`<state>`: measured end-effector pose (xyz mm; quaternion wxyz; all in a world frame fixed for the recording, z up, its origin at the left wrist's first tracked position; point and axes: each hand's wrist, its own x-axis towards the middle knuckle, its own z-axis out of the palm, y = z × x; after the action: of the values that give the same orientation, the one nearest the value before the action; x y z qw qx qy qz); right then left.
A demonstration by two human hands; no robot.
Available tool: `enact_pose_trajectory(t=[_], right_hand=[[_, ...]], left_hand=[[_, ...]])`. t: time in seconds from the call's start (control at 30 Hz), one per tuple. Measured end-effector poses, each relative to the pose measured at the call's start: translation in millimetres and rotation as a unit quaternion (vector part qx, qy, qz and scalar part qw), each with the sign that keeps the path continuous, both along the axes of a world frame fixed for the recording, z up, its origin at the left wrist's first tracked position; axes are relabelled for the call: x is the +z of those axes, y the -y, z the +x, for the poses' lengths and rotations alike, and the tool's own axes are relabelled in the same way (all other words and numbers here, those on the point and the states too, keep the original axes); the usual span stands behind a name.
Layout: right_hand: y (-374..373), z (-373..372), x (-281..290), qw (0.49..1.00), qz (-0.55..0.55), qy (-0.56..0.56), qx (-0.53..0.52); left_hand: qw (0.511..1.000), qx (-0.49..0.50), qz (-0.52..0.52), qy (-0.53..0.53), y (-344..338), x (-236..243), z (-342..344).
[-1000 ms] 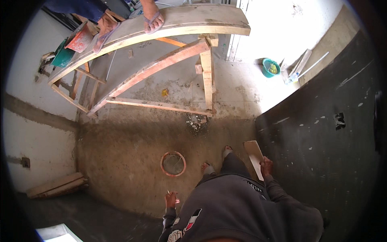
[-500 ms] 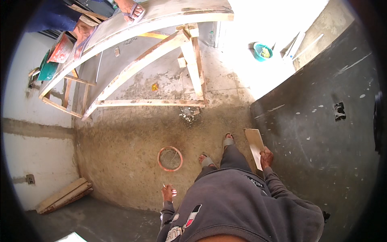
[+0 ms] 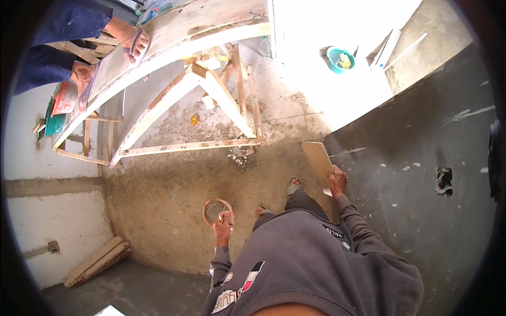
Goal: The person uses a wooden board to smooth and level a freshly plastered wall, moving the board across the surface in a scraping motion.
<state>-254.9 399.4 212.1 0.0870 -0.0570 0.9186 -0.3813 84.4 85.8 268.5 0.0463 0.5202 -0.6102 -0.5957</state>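
Dark wall [image 3: 390,216] flanks the right hand [image 3: 338,181], grasping a flat board [image 3: 316,158] that extends forward. Whether the left hand [image 3: 223,225] grips anything is unclear.

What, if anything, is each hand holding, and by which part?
The right hand's grip holds a flat board by its edge, toward the near end. Whether the left hand's grip holds anything cannot be told.

L fingers [image 3: 223,217] fwd, now overlap bkt rim [image 3: 205,211].
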Motion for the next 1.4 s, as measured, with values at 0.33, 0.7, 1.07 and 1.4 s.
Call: enact_pose_trajectory(t=[0.33, 0.7, 1.07, 1.4], right_hand=[[40, -97, 20, 0.986, -0.155, 0.060, -0.020], [83, -201, 35, 0.927, -0.333, 0.062, -0.160], [53, -324, 18, 0.779, -0.547, 0.004, -0.305], [-4, -397, -118, 0.661, -0.597, 0.157, -0.427]], left_hand=[[0.990, -0.055, -0.055, -0.120, -21, 51, -143], [0.964, -0.096, -0.167, -0.184, 18, 179, -272], [0.835, -0.201, -0.403, -0.316, 92, 268, -430], [0.799, -0.200, -0.493, -0.280, 106, 290, -546]])
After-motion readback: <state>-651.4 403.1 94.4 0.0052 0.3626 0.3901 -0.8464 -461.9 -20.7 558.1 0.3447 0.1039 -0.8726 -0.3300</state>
